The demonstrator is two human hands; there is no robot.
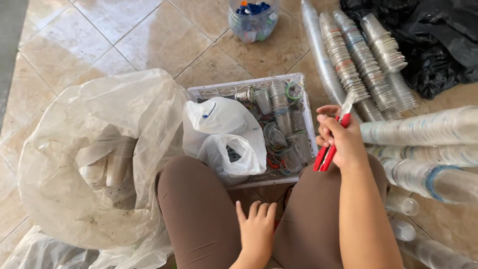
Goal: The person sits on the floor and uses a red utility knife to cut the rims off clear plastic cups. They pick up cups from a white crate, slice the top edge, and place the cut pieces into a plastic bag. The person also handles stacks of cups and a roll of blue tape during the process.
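Note:
My right hand grips a pair of red-handled scissors, blades pointing up toward the stacks of clear plastic cups. It hovers over the right edge of a white plastic crate that holds several clear cups with coloured rings. My left hand rests flat between my knees on brown trousers, fingers apart and holding nothing. A white plastic bag lies in the crate's left half.
A big clear sack with cups inside stands at the left. Long nested cup stacks lie on the floor at the right. A black bag is at the top right, a tub of blue caps at top centre.

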